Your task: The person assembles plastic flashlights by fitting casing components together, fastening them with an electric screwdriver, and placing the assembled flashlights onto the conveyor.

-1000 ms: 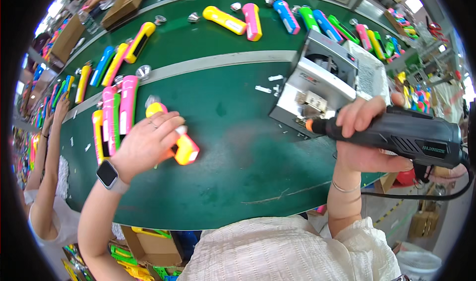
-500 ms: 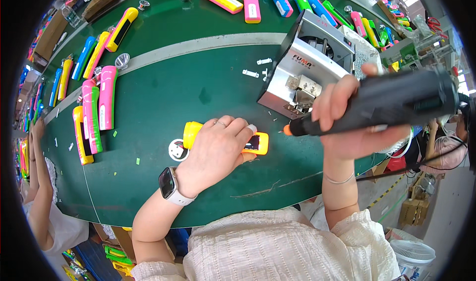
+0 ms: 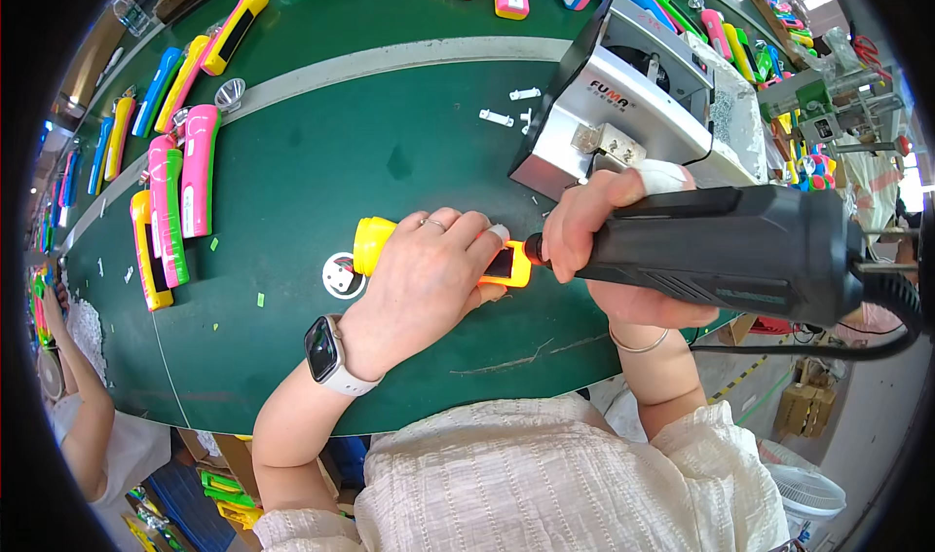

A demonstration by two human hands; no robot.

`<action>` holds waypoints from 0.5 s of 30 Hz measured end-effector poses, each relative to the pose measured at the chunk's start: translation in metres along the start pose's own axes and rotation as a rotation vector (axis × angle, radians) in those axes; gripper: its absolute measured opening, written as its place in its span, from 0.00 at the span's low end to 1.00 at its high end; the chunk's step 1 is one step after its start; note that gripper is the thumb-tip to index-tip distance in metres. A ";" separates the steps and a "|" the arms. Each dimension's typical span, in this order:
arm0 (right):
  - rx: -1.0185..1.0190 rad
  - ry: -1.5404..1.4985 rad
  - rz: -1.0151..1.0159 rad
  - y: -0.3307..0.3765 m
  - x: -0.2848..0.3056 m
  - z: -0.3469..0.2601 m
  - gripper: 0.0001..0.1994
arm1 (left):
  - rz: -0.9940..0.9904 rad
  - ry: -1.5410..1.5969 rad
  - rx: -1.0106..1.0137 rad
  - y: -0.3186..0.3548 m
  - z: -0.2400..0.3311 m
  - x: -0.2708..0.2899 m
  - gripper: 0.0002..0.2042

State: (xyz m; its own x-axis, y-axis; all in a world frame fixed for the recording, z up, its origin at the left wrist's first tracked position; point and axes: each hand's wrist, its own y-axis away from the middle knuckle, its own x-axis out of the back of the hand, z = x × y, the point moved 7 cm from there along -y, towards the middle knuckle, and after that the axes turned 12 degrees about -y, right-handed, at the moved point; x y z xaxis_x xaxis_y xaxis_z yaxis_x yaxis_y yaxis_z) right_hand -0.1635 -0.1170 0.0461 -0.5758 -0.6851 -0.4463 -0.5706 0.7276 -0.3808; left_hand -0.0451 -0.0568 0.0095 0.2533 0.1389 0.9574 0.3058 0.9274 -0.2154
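My left hand (image 3: 426,269) is closed over a yellow flashlight body (image 3: 372,244), pressing it to the green table. The body's wide round end points left, and its narrow end, with a dark inset panel, shows past my fingers. A white round part (image 3: 340,277) with small dark wires lies against the wide end. My right hand (image 3: 628,302) grips a black electric screwdriver (image 3: 740,250) held level. Its orange-ringed tip meets the narrow end of the flashlight body; whether a screw sits there is hidden.
A silver screw feeder (image 3: 584,133) stands just beyond my right hand. Small white plastic pieces (image 3: 497,117) lie to its left. Several two-coloured flashlights (image 3: 201,167) and a reflector cup (image 3: 230,94) are at the left. The screwdriver's cable (image 3: 891,318) loops at the right. A co-worker's arm (image 3: 83,367) is far left.
My right hand has brought the screwdriver left and down, so its tip now reaches the flashlight body's narrow end. My left hand keeps its hold. The view has shifted slightly.
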 end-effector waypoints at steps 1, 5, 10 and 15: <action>0.029 -0.010 -0.014 -0.001 0.000 -0.003 0.46 | 0.001 0.006 0.005 0.001 -0.001 -0.003 0.20; 0.156 -0.042 -0.067 -0.005 0.000 -0.021 0.46 | 0.038 -0.049 -0.027 0.000 -0.002 0.003 0.21; 0.443 0.038 -0.208 -0.016 0.005 -0.067 0.45 | 0.003 -0.192 0.046 0.002 -0.012 0.007 0.25; 0.317 -0.155 -0.052 -0.052 0.037 -0.061 0.45 | 0.064 -0.241 0.115 -0.003 -0.019 0.012 0.26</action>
State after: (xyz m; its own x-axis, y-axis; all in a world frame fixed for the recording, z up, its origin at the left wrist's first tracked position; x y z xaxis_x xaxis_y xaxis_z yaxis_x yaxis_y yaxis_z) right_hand -0.1912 -0.1824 0.0989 -0.4414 -0.7254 -0.5281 -0.3729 0.6836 -0.6274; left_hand -0.0256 -0.0646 0.0183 0.0391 0.2642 0.9637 0.1869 0.9455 -0.2668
